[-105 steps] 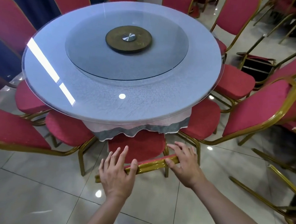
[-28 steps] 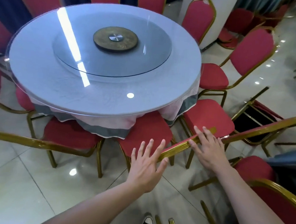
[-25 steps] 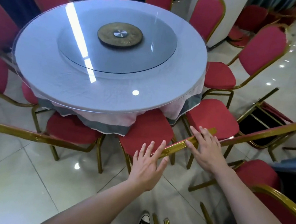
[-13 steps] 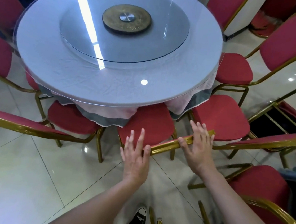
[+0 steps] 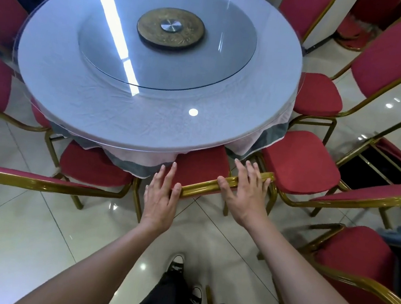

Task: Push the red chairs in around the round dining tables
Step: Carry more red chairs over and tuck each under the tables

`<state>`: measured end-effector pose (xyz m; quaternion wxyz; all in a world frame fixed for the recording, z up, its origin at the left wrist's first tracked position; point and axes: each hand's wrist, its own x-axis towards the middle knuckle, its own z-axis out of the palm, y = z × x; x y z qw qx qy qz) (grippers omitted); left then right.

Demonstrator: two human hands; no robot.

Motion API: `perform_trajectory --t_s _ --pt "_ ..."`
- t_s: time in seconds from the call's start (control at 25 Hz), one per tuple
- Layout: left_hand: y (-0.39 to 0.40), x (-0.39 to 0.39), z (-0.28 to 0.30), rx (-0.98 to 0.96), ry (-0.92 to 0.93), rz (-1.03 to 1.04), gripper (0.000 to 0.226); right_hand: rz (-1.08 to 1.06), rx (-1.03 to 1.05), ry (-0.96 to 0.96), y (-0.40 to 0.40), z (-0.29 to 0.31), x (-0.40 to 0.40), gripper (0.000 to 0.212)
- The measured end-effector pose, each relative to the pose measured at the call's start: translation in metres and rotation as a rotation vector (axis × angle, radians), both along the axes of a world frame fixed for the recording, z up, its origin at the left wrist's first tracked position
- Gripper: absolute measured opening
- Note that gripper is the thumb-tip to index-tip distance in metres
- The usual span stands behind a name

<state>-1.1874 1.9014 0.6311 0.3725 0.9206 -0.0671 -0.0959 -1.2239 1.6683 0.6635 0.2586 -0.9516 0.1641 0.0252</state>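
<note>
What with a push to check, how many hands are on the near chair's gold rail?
2. The left hand lies flat on the left end of the rail; the right hand lies open over its right end. None looks hidden.

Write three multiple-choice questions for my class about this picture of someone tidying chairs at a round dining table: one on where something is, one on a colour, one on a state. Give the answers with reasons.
1. Where do both hands rest?
A. On the glass turntable
B. On the gold top rail of the nearest chair's back
C. On the floor

2. What colour are the chair seats?
A. Red
B. Green
C. White

3. How are the fingers of the hands held?
A. Clenched in fists
B. Pinching the tablecloth
C. Stretched out flat

Answers:
1 B: the left hand and right hand lie on the gold top rail, with the table just beyond.
2 A: the seat under the table edge is red.
3 C: all fingers point straight towards the table.
</note>
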Motion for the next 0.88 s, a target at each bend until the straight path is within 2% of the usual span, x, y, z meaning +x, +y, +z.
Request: perform_trajectory --t_s 0.2,0.36,0.56,0.88 --pt "0.011 0.005 0.017 0.161 0.033 -0.127 0.061 0.020 -0.052 0.075 -0.003 0.010 -0.003 0.086" --pt "0.001 0.017 0.043 0.165 -0.045 -0.202 0.057 0.034 -0.133 0.052 -0.002 0.022 -0.002 0.082" --pt "-0.026 0.025 0.067 0.184 -0.057 -0.236 0.063 0.023 -0.162 0.027 -0.014 0.043 0.007 0.081" --pt "-0.081 0.035 0.087 0.169 -0.113 -0.365 0.058 -0.056 -0.244 -0.009 -0.081 0.071 0.015 0.079"
